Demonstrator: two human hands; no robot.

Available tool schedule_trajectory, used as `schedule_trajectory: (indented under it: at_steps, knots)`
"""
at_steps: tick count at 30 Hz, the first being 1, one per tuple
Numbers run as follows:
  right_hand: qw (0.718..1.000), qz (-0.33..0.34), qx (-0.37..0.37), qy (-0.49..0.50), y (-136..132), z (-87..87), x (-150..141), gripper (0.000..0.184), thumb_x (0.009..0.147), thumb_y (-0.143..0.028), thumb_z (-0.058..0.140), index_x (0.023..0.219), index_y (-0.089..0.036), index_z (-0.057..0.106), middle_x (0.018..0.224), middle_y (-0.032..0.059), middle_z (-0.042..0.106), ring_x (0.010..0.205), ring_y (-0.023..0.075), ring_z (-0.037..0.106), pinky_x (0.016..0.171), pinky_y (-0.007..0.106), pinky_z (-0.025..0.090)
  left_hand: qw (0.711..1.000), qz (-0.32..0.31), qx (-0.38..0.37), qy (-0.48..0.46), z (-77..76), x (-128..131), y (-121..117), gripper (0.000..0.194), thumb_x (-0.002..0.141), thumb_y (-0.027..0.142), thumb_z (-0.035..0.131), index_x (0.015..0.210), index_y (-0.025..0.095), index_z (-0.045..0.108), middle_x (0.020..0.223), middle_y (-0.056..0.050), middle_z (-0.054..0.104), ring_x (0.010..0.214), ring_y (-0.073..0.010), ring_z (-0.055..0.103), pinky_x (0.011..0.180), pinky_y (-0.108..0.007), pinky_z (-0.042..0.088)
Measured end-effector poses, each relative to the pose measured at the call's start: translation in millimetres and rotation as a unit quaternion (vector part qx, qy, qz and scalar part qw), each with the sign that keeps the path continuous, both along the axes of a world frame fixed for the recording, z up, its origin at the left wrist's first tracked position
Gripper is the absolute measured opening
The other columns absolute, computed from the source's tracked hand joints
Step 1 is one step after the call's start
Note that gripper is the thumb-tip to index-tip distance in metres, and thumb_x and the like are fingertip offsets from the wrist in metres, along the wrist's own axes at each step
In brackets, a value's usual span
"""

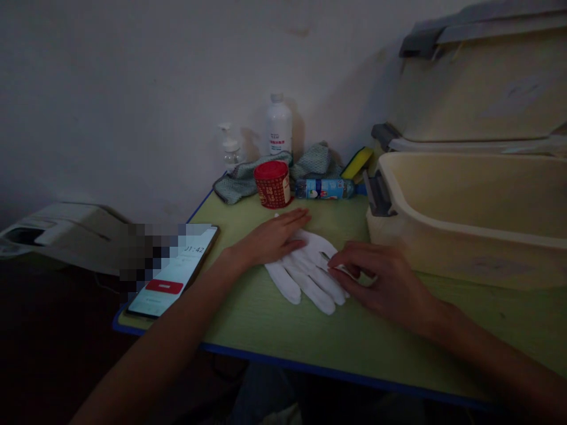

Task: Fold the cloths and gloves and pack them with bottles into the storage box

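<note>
A white glove lies flat on the green table, its fingers pointing toward me. My left hand rests flat on the glove's cuff end, fingers stretched out. My right hand sits at the glove's right side, thumb and forefinger pinched on the glove's edge near a finger.
A phone with a lit screen lies at the table's left edge. At the back stand a red tin, a white bottle, a pump bottle, a cloth, a lying bottle and a sponge. A beige open bin fills the right.
</note>
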State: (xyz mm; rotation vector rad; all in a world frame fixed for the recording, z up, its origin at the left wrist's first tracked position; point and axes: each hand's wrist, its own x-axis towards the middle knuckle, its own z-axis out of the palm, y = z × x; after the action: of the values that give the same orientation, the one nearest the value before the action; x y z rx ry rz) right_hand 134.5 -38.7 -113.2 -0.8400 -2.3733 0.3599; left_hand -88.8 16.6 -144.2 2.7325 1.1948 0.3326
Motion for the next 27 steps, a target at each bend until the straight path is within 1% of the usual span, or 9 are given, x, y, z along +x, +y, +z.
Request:
schedule_trajectory:
  at_steps: [1,3,6,9,13,16,19,23,27]
  knots:
    - [0.999,0.039,0.007,-0.012,-0.9,2.0,0.5,0.018,0.085,-0.016,0.047,0.076,-0.017,0.063,0.064,0.0011,0.058,0.055,0.0095,0.053,0.053,0.021,0.039,1.000,0.000,-0.006,0.022,-2.2,-0.5,1.4,0.050,0.092,0.034,0.038,0.137,0.012,0.033,0.147,-0.015,0.031,0.138,-0.0194,0.024,0.111,-0.037,0.022]
    - [0.992,0.114,-0.003,-0.060,-1.1,4.6,1.7,0.019,0.087,-0.015,0.046,0.078,-0.018,0.063,0.073,0.0030,0.061,0.065,0.0107,0.057,0.060,0.021,0.042,0.998,0.008,-0.009,0.055,-5.7,-1.2,3.9,0.051,0.093,0.039,0.034,0.138,0.014,0.031,0.149,-0.015,0.025,0.139,-0.0205,0.019,0.112,-0.039,0.018]
    - [0.974,0.171,-0.042,-0.140,1.6,4.7,3.1,0.015,0.087,-0.016,0.048,0.080,-0.018,0.062,0.078,0.0026,0.061,0.070,0.0111,0.058,0.062,0.021,0.043,0.997,0.019,-0.005,0.076,-8.3,-1.5,6.1,0.055,0.094,0.043,0.030,0.141,0.015,0.026,0.150,-0.016,0.019,0.140,-0.0208,0.014,0.112,-0.040,0.013]
    - [0.963,0.179,-0.073,-0.188,4.3,1.9,2.8,0.012,0.086,-0.017,0.051,0.078,-0.017,0.061,0.079,0.0018,0.060,0.071,0.0111,0.057,0.063,0.021,0.043,0.996,0.021,-0.004,0.087,-8.9,-0.9,6.3,0.058,0.094,0.045,0.028,0.142,0.014,0.023,0.151,-0.016,0.016,0.141,-0.0210,0.012,0.112,-0.039,0.012]
    - [0.955,0.191,-0.106,-0.199,3.3,0.2,2.0,0.009,0.083,-0.021,0.057,0.076,-0.017,0.061,0.075,0.0005,0.059,0.073,0.0114,0.057,0.066,0.022,0.042,0.996,0.025,-0.004,0.086,-8.9,0.1,5.8,0.058,0.094,0.046,0.028,0.142,0.015,0.024,0.151,-0.016,0.017,0.140,-0.0212,0.013,0.112,-0.039,0.012]
    - [0.951,0.191,-0.130,-0.208,0.4,2.8,3.0,0.014,0.082,-0.024,0.059,0.069,-0.018,0.060,0.069,-0.0006,0.057,0.071,0.0113,0.056,0.066,0.022,0.042,0.996,0.031,-0.011,0.083,-8.2,1.0,5.7,0.056,0.094,0.046,0.029,0.142,0.017,0.025,0.151,-0.014,0.019,0.140,-0.0210,0.014,0.112,-0.040,0.012]
    - [0.946,0.185,-0.149,-0.220,-2.3,5.8,4.4,0.022,0.080,-0.024,0.060,0.060,-0.018,0.056,0.063,-0.0013,0.056,0.066,0.0108,0.054,0.062,0.022,0.040,0.996,0.036,-0.019,0.081,-7.1,2.0,5.8,0.057,0.093,0.047,0.030,0.142,0.018,0.027,0.151,-0.013,0.019,0.140,-0.0219,0.014,0.112,-0.040,0.012]
    - [0.943,0.187,-0.139,-0.237,-3.1,5.9,3.8,0.025,0.081,-0.024,0.059,0.058,-0.018,0.053,0.061,-0.0017,0.055,0.063,0.0105,0.053,0.060,0.022,0.039,0.996,0.038,-0.014,0.077,-6.7,2.6,5.5,0.057,0.093,0.048,0.030,0.141,0.018,0.028,0.150,-0.014,0.021,0.140,-0.0225,0.016,0.112,-0.040,0.013]
    - [0.950,0.192,-0.097,-0.225,-2.3,0.4,-0.8,0.025,0.084,-0.024,0.055,0.060,-0.017,0.053,0.063,-0.0010,0.055,0.063,0.0103,0.054,0.059,0.021,0.038,0.996,0.036,-0.010,0.086,-7.2,2.5,4.9,0.057,0.093,0.047,0.028,0.141,0.016,0.027,0.150,-0.015,0.022,0.140,-0.0226,0.018,0.112,-0.039,0.013]
